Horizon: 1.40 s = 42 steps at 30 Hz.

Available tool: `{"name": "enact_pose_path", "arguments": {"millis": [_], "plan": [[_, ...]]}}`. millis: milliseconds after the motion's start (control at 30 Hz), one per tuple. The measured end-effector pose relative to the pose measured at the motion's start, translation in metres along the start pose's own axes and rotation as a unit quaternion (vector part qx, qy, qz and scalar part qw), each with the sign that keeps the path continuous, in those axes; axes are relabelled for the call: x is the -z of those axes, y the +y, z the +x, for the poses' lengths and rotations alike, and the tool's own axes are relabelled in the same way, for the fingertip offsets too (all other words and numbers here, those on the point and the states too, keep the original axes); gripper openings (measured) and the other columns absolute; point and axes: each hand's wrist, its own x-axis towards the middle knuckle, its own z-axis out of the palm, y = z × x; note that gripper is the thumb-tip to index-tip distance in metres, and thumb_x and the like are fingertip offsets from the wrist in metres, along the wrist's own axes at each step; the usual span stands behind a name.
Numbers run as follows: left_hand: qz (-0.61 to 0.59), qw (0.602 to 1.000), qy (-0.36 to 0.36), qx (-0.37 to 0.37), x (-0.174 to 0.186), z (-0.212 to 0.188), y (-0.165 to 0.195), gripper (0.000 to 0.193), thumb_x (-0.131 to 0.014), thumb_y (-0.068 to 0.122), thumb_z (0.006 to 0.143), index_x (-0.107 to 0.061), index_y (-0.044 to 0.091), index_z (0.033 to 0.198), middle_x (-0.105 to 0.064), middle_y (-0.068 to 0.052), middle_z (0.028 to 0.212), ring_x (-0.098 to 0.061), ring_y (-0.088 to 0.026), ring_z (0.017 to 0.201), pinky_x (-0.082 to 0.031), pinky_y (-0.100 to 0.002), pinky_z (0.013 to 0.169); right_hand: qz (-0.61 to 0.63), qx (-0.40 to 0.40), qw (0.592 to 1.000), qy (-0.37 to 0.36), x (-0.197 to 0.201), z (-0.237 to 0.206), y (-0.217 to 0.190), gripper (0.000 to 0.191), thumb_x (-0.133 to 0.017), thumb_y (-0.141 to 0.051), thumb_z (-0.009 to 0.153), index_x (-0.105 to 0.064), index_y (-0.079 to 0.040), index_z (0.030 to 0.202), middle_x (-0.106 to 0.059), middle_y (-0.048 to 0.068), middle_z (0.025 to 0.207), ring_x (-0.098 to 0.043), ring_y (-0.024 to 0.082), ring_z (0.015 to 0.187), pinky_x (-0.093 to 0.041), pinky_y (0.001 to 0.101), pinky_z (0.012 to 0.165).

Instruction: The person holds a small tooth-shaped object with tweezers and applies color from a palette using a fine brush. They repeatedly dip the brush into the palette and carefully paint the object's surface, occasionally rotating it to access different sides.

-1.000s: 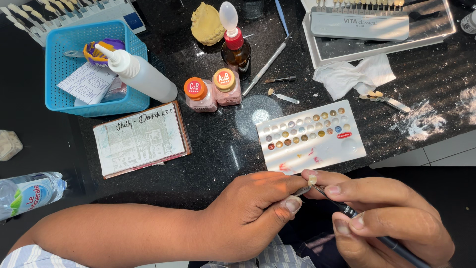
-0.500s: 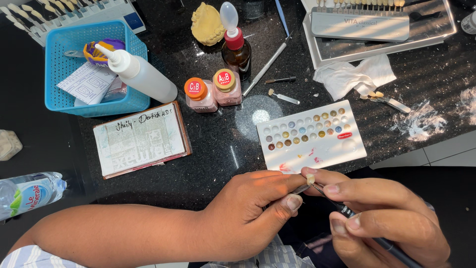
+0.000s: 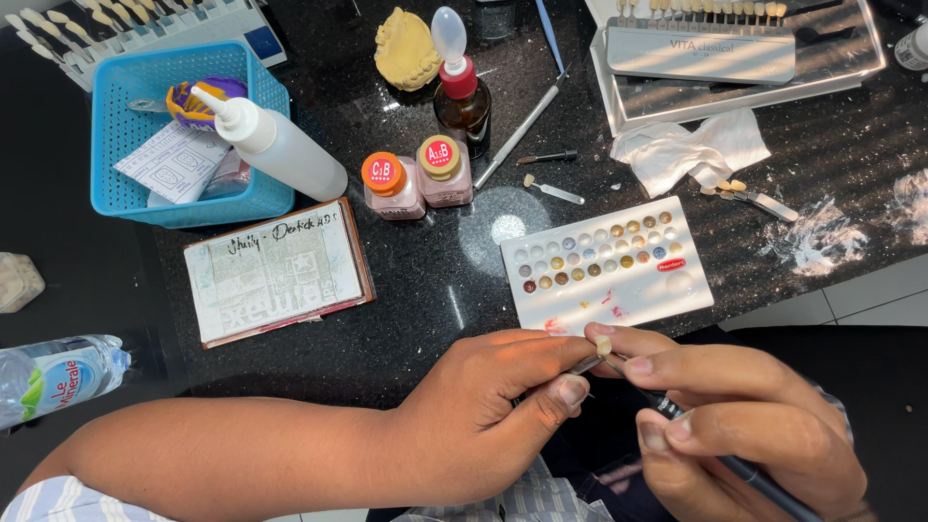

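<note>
Head view: left hand (image 3: 483, 411) pinches small cream tooth (image 3: 603, 344); right hand (image 3: 744, 425) grasps black brush (image 3: 696, 435).

Glossy speckled black stone countertop (image 3: 406, 290), perforated blue plastic basket (image 3: 126, 184), smooth white plastic squeeze bottle (image 3: 280, 150), crumpled white tissue (image 3: 677, 150), matt white palette (image 3: 609, 266), dark glossy glass dropper bottle (image 3: 462, 106), slim metal instrument (image 3: 517, 130)

Our own body, as seen from the head camera. Left hand (image 3: 483, 420): bare, no ring, watch or glove; nails short and plain. Left forearm bare up to a sleeve (image 3: 48, 503) of pale blue-and-white striped cloth, well back from the grip. Right hand (image 3: 744, 425): bare, nails short; a strip of dark cuff shows behind it.
</note>
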Motion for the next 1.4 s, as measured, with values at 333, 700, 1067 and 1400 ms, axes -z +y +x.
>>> {"name": "enact_pose_path", "arguments": {"millis": [333,700,1067,1400], "plan": [[0.008,1.000,-0.005,-0.003,0.000,0.001,0.000,0.028,-0.053,0.019,0.109,-0.067,0.005,0.129,-0.073,-0.011,0.100,-0.075,-0.025,0.095,-0.060,-0.036,0.087,0.004,0.008,1.000,0.025,0.001,-0.003,0.009,0.021,-0.063,0.001,0.095,-0.048,-0.009,0.106,-0.064,0.018,0.116,-0.074,0.039,0.117,-0.066,0.0483,0.101],[-0.169,0.979,-0.094,0.069,0.001,-0.003,0.000,0.042,-0.037,0.028,0.117,-0.061,-0.001,0.136,-0.071,-0.007,0.092,-0.071,-0.014,0.087,-0.061,-0.030,0.085,0.067,0.021,0.994,0.081,0.005,-0.010,0.021,0.021,-0.064,-0.001,0.103,-0.052,-0.011,0.116,-0.066,0.017,0.115,-0.078,0.030,0.108,-0.071,0.0416,0.097],[-0.286,0.950,-0.113,0.060,-0.002,-0.007,-0.009,0.058,-0.038,0.045,0.117,-0.056,-0.004,0.140,-0.071,-0.013,0.108,-0.073,-0.016,0.103,-0.065,-0.031,0.094,-0.020,0.025,0.997,0.064,0.000,-0.010,0.011,0.023,-0.065,-0.004,0.099,-0.049,-0.012,0.114,-0.065,0.018,0.119,-0.077,0.029,0.113,-0.071,0.0345,0.091],[-0.241,0.962,-0.104,0.072,-0.001,-0.002,-0.006,0.048,-0.037,0.033,0.118,-0.059,-0.005,0.135,-0.073,-0.013,0.107,-0.074,-0.017,0.100,-0.065,-0.031,0.090,-0.039,0.024,0.998,0.042,0.005,-0.009,0.013,0.021,-0.065,-0.004,0.095,-0.051,-0.011,0.109,-0.067,0.021,0.115,-0.077,0.029,0.109,-0.070,0.0382,0.095]]}}
